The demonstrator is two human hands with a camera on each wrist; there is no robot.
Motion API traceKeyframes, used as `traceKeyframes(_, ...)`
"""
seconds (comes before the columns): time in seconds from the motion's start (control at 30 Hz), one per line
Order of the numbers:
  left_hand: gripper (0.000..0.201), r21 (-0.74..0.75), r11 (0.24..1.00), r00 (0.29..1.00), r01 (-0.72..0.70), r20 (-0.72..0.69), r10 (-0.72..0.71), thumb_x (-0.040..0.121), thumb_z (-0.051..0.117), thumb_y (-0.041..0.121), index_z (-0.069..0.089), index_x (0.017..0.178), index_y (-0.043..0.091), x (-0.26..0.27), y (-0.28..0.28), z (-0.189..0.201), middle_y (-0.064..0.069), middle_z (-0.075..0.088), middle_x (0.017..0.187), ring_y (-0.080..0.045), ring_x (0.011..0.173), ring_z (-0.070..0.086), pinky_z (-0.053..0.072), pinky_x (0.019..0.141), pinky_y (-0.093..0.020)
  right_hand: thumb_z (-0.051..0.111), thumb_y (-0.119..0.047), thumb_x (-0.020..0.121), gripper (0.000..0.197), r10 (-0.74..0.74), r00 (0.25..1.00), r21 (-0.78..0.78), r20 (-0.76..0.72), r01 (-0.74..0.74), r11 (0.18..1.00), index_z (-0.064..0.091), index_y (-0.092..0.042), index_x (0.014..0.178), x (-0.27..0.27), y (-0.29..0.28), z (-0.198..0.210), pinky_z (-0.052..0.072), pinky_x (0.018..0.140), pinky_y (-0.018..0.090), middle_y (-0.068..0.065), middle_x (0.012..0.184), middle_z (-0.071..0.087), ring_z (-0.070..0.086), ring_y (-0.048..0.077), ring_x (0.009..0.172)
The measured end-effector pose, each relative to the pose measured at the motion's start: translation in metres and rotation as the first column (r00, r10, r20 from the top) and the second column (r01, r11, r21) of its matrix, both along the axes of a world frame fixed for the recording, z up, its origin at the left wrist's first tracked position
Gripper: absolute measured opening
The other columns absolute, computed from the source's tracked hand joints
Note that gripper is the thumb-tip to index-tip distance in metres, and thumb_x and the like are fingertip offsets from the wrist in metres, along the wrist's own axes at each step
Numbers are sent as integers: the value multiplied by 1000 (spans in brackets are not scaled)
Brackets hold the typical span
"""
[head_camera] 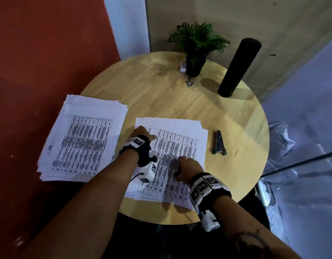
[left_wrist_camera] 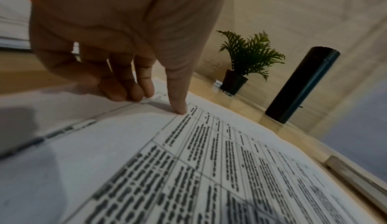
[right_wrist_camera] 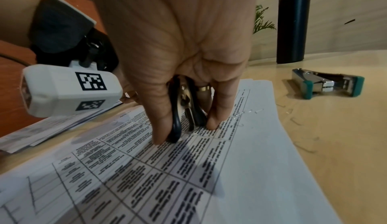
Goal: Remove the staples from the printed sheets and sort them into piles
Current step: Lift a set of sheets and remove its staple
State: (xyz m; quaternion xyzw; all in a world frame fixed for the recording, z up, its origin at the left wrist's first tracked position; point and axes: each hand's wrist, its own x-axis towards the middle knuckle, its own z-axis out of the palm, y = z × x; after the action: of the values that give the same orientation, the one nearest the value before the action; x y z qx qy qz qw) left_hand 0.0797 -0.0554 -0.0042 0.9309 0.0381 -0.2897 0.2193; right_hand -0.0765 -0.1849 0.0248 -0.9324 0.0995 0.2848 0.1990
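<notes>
1. Printed sheets, centre pile (head_camera: 180,144): a loose, slightly fanned stack of tabled pages on the near middle of the round wooden table (head_camera: 161,101). Judged light, thin and floppy; single leaves are likely to slide over one another and tear at a stapled corner, so the far left corner is the place to pin and lift.
2. Printed sheets, left pile (head_camera: 82,139): a second fanned stack, overhanging the table's left edge, apart from the centre pile.
3. Left hand (head_camera: 142,132): fingers nearly straight, tips pressing the far left part of the centre pile; the left wrist view shows the thumb (left_wrist_camera: 178,101) planted on the top page and the other fingertips touching paper beside it. Holds nothing.
4. Right hand (head_camera: 187,166): curled round a black staple remover (right_wrist_camera: 184,110), jaws pointing down and touching the page, thumb and a finger (right_wrist_camera: 215,120) braced on the paper either side. The tool is judged small, rigid and sprung.
5. Loose staples (right_wrist_camera: 251,111): pulled, lying on the right margin of the sheet and on the bare wood nearby; tiny, sharp, easily scattered.
6. Stapler (head_camera: 219,143): metal with green end, right of the centre pile, untouched.
7. Containers: black pot holding a small green plant (head_camera: 196,45) at the far edge; tall black cylinder (head_camera: 238,68) right of it, contents not visible.
</notes>
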Motion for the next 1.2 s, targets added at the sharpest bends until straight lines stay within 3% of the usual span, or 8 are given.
traceKeyframes(0.23,55,-90,995,987,-54,-154,39,87,63,42,57,112,-6,5,1,4,-20,62,104,-33,106,59,42,83,-31,65,-20,84,37,26,1000,13,0,-26,1000,47,-8,113,0,-4,-3,44,88,34,15,122,52,51,29,114)
traceKeyframes(0.3,43,-143,986,992,-83,-106,68,92,57,38,61,100,-4,6,2,2,-21,60,98,-34,105,56,41,83,-31,67,-20,82,38,27,1000,15,-8,-26,1000,47,-8,112,1,-4,-4,45,88,35,14,122,53,51,29,114)
traceKeyframes(0.47,33,-272,950,983,-152,58,174,86,68,16,63,110,-6,-2,3,-4,-19,61,124,-33,114,57,44,96,-34,68,-20,81,40,-7,1000,46,-7,7,999,49,-7,113,1,-6,-5,45,86,33,13,119,54,53,28,112)
traceKeyframes(0.67,23,-484,868,936,-112,241,256,79,74,10,69,94,-5,-12,12,9,-15,70,90,-16,83,62,40,72,-24,77,-19,74,38,-263,960,251,98,232,940,59,-4,105,-1,-29,-3,44,81,28,13,110,62,57,25,103)
traceKeyframes(0.77,16,-632,763,897,-137,247,366,75,76,5,69,86,-4,-16,18,22,14,63,52,11,49,53,44,61,-13,79,-14,70,33,-312,932,269,182,258,928,62,-3,97,1,-44,6,45,82,30,15,106,63,59,27,101)
traceKeyframes(0.87,15,-737,662,873,-133,229,430,75,73,-3,68,89,-2,-23,20,40,18,59,45,12,44,52,42,53,-3,81,-12,68,39,-344,907,288,242,272,918,63,1,99,6,-55,21,46,80,31,17,106,64,60,28,99)
traceKeyframes(1.03,16,-854,513,842,-88,211,496,73,73,-8,65,71,6,-32,20,73,13,64,53,8,50,56,49,62,-10,84,-10,62,42,-399,759,334,515,250,909,65,0,99,17,-63,72,37,75,22,16,105,62,59,28,99)
traceKeyframes(1.2,27,-912,411,844,-17,208,495,73,70,-12,61,67,13,-47,15,100,15,65,51,5,53,58,50,61,-11,81,-8,65,44,-276,574,230,771,154,961,64,-6,106,25,-49,133,47,86,32,12,149,29,57,29,110)
